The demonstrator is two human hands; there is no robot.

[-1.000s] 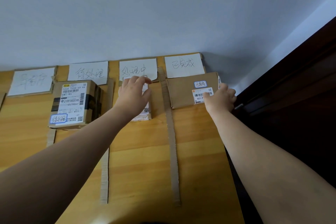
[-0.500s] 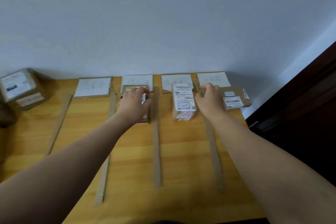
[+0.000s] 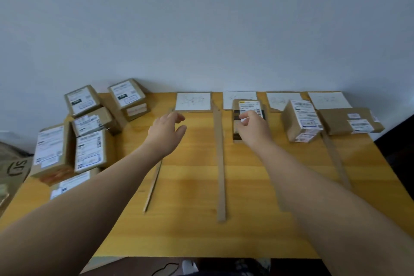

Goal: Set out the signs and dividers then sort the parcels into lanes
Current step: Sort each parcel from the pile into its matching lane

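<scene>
Four white signs lie along the table's back edge, the first at the left and the last at the right. Cardboard divider strips run toward me between the lanes. A parcel with black tape sits in the second lane, a tall parcel in the third, and a flat parcel in the fourth. My left hand hovers open over the first lane and holds nothing. Fingers loosely bent, my right hand is over the near end of the taped parcel.
A pile of several labelled parcels fills the table's back left corner. A thin strip borders the first lane beside it. The wooden table ends at a dark cabinet on the right. A white wall rises behind.
The view has swung left and pulled back, bringing the parcel pile into sight. My left hand left the taped parcel and moved left. My right hand moved from the third lane to the second.
</scene>
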